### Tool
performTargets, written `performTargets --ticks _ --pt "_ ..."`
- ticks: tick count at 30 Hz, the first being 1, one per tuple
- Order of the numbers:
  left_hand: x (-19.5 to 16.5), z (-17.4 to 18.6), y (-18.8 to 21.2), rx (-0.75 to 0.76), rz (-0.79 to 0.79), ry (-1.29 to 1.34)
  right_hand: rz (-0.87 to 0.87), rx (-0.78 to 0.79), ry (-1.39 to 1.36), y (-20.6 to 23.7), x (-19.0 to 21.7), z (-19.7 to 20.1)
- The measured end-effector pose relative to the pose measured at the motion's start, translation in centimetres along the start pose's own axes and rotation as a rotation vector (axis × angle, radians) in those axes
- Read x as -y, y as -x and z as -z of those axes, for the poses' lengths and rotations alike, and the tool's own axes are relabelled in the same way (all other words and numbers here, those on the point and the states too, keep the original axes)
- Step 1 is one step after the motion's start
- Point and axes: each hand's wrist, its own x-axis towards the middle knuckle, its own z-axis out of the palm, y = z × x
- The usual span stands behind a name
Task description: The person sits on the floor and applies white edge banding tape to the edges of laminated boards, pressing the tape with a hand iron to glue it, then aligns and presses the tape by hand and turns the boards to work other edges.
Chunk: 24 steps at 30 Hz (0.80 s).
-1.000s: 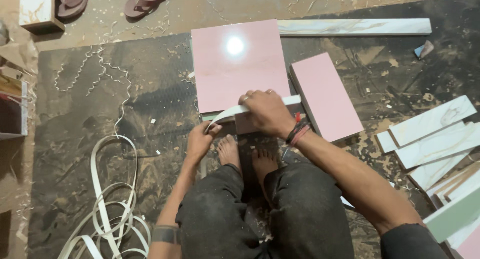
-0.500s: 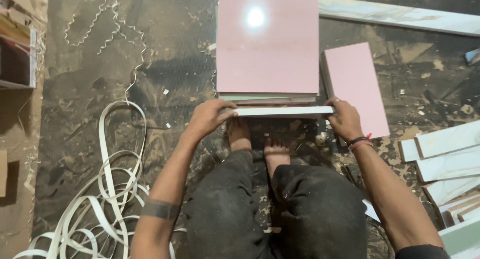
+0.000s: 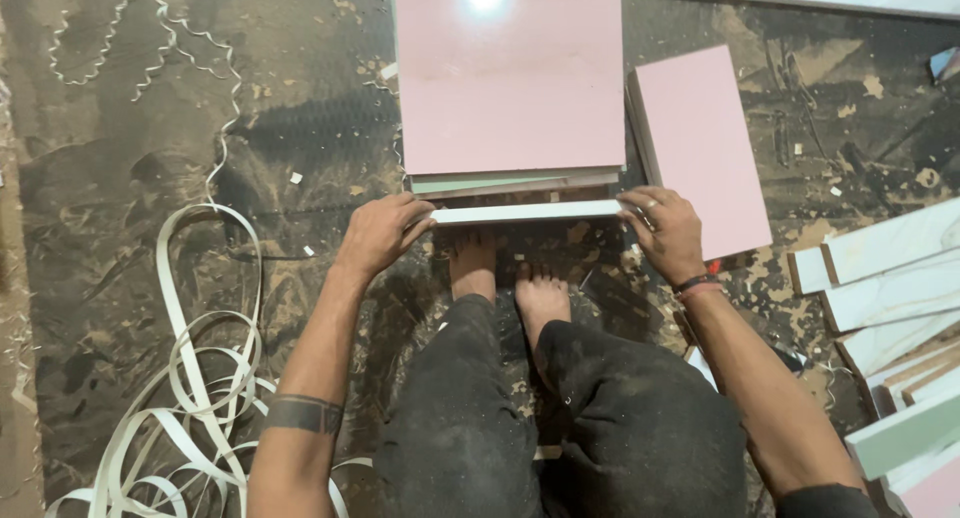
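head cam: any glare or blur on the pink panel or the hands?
Head view: a blown-out white glare spot sits near the top of the big pink panel, washing out its surface there. Both hands, left and right, are sharp with no visible motion blur, as is the white strip between them. The floor is dim but readable.

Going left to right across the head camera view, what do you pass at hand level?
Coiled white edging strips → left hand → white strip held between both hands → right hand → stacked pale boards.
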Motion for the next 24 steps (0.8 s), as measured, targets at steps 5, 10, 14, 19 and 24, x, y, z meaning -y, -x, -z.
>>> performTargets --ticks 5,10,14,19,24 --pt "-1.7 0.7 -0.5 0.055 -0.043 -0.147 0.032 -0.011 -0.026 -1.4 -0.8 -0.3" --pt "-5.2 -1.7 -4.2 -0.132 -0.205 0.036 0.012 0.001 -0.081 -1.9 -1.2 -0.6" --pt "-9.9 -7.4 -9.4 -0.137 -0.284 0.168 -0.008 0.005 -0.113 -1.8 -1.3 -0.7" --pt "-10.9 -9.6 -10.4 -0.061 -0.154 0.184 -0.021 0.030 -0.074 -2.4 -1.7 -0.4" --pt "-11.0 -9.3 -10.1 -0.149 -0.099 0.309 -0.090 0.052 -0.100 -1.3 -3.2 0.6"
